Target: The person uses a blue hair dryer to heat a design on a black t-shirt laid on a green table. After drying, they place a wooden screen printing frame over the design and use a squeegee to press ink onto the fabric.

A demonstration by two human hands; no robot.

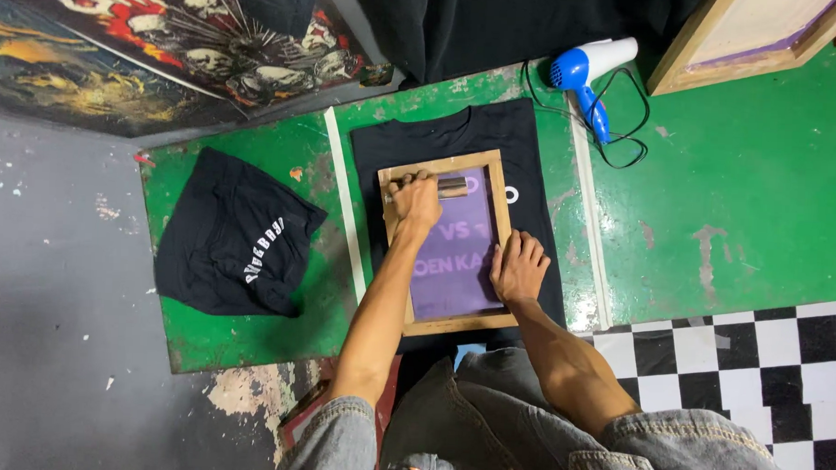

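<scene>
A wooden-framed printing screen (493,180) with purple mesh lies flat on a black t-shirt (440,134) spread over the green table (716,199). My left hand (415,200) is closed around a squeegee (451,187) at the top of the mesh. My right hand (519,266) presses flat, fingers spread, on the frame's right side near the lower corner. White lettering shows through the mesh.
A second black garment (232,242) with white print lies folded at the table's left. A blue and white hair dryer (589,70) with a black cord sits behind the shirt. Another wooden screen frame (749,38) leans at the back right. Checkered floor lies at lower right.
</scene>
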